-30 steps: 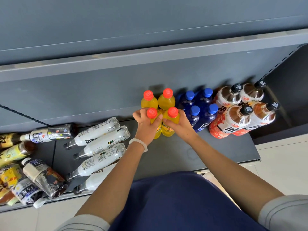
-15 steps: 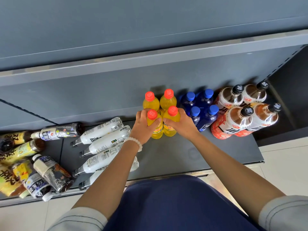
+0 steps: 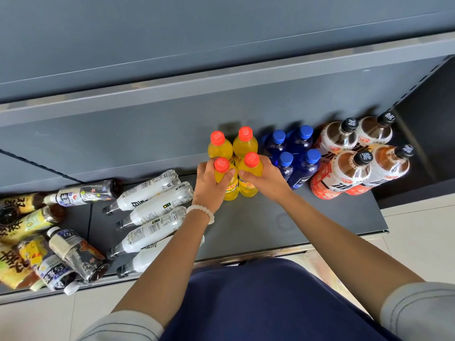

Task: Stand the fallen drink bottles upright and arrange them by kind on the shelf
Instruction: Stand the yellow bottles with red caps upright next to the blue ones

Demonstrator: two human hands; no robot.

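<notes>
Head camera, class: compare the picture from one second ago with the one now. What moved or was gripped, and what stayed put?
Little changed. The left hand and right hand keep gripping the two front orange bottles, pressed against the back pair; any shift is mostly camera motion. Nothing was released. The blue bottles, tea bottles and fallen white bottles stayed put on the shelf.

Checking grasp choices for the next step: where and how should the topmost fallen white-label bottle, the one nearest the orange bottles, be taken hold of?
Grip the white-label bottle around its wide labelled middle, coming from above: it lies flat, dark cap toward the left, its upper side exposed. A second white bottle lies close against its near side, so a sideways approach looks cramped.
</notes>
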